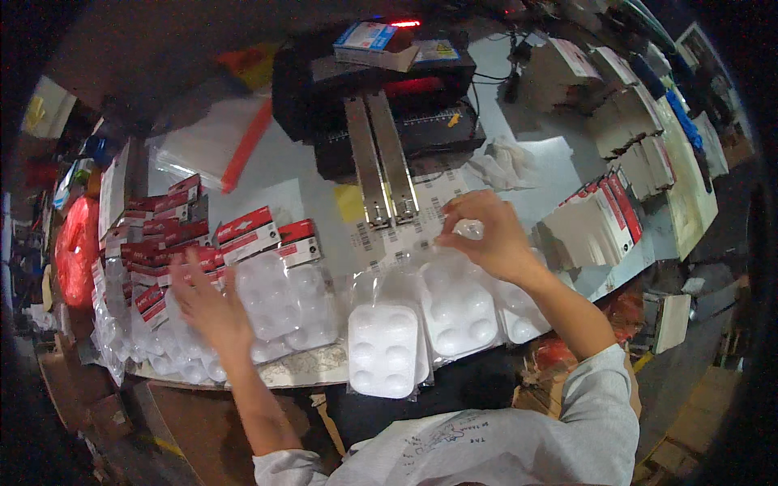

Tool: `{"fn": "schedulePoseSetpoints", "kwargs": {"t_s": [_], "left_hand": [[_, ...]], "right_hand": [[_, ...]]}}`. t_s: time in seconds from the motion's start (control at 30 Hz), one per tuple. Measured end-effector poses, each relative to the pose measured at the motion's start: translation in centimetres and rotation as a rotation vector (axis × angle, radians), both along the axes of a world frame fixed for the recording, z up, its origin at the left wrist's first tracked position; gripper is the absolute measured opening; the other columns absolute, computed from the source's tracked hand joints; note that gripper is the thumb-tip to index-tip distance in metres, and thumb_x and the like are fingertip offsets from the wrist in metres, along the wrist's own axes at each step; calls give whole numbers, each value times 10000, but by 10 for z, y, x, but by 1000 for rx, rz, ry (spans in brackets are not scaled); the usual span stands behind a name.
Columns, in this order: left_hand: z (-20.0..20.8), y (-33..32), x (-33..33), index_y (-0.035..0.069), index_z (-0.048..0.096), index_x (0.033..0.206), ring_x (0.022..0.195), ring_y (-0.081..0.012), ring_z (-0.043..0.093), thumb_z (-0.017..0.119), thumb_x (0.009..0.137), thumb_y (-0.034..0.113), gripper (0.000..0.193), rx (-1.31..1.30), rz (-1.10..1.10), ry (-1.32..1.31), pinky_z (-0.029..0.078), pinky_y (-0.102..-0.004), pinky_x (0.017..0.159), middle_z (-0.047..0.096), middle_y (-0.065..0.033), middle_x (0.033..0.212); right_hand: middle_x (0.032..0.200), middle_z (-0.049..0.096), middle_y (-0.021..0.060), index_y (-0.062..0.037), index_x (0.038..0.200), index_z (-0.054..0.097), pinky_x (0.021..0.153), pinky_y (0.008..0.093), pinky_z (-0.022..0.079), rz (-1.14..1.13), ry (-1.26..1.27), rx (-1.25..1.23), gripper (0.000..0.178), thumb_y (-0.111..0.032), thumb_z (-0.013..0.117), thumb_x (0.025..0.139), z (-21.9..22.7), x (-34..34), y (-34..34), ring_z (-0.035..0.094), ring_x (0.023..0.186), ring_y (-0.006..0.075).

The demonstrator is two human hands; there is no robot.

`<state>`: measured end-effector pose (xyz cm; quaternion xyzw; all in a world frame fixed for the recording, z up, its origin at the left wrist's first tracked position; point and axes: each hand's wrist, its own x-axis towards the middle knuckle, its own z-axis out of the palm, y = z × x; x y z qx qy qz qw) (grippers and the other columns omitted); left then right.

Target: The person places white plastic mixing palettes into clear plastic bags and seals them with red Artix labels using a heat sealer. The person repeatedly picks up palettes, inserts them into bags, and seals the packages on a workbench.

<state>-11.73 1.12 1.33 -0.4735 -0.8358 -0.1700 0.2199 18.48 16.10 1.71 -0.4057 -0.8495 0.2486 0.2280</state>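
Observation:
My right hand (490,243) is pinched, thumb against fingers, at the top of a clear plastic bag (468,230). Inside that bag is a white plastic tray with round wells (462,312). More bagged white trays lie beside it along the table's near edge, one white tray (383,352) jutting over the edge. At the left, my left hand (207,308) is slightly blurred, its fingers stretched out over packs with red header cards (166,251). A bagged tray (267,296) lies just right of that hand; whether the hand touches anything is unclear.
A black machine (397,113) with two metal rails (381,162) stands at the back, a small box (377,47) on top. Folded red-and-white cards (596,219) and card stacks (628,121) line the right. Flat clear bags (203,146) lie back left, near a red bag (75,251).

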Motion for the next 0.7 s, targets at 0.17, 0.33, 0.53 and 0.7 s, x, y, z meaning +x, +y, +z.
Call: {"fn": "schedulePoseSetpoints", "kwargs": {"t_s": [0.17,0.33,0.53,0.7], "left_hand": [[24,-9,131,29,564,1091,981,-270,572,595,838,108,267,-86,-588,-1094,413,-360,894,602,-145,1074],[18,12,175,4,548,956,677,-93,523,518,898,99,115,135,-654,-1473,425,-218,647,666,-92,944],[-2,50,149,32,530,937,634,-29,409,494,925,173,146,369,-537,-1535,348,-177,595,632,-30,840],[6,72,130,19,556,975,670,-29,476,481,932,192,192,320,-647,-1676,362,-171,603,661,-82,918]], "right_hand": [[938,627,60,-53,745,644,750,289,428,1,188,-531,118,-105,732,685,59,18,-51,573,843,163],[935,627,82,-45,983,606,750,293,454,-162,302,-183,295,-116,710,716,71,60,-57,600,832,176],[1106,584,170,8,1202,492,861,359,438,-676,-180,413,644,-276,751,685,44,159,3,589,969,277],[1132,563,225,40,1272,422,890,347,423,-716,-148,36,807,-395,746,675,26,197,25,581,1003,281]]}}
